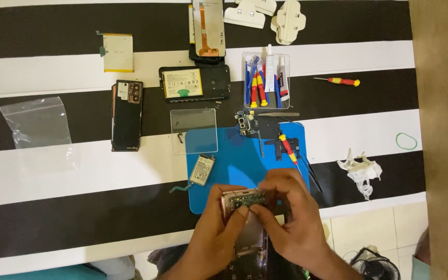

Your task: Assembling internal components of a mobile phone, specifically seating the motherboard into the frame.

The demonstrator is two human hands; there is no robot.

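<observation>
A: Largest item first?

B: Bench (53, 171), covered in a black-and-white striped cloth. On it, near the front edge, a blue rectangular rubber work mat (245, 155).

A: Next down in size?

B: A black opened smartphone with its battery exposed (195, 83), behind the mat. A dark smartphone back cover with camera cut-outs (127, 115), to the left. A clear plastic tray of red, yellow and blue screwdrivers and glue tubes (266, 80), to the right. A clear zip bag (37, 122), far left.

A: And the piece in hand?

B: A rose-gold metal smartphone frame with a bare green circuit strip at its top end (245, 207). It sits at the mat's front edge, directly between the two hands. Its long axis runs away from the person toward the bench; the circuit end points away, the lower end toward the body.

A: Left hand?

B: Left hand (213, 233) is closed round the frame's left edge, its fingers (223, 199) curled over the top corner, bracing it.

A: Right hand?

B: Right hand (291, 218) is the nearer to the circuit strip. Its fingers (259, 209) are pinched almost closed on the strip's right part; whether they grip a small part there is too small to tell.

A: Smallest items?

B: A small grey battery with a flex tail (201, 170) on the mat's left; a red-and-yellow screwdriver (288, 148) on its right; a green rubber band (406, 140), well apart.
</observation>
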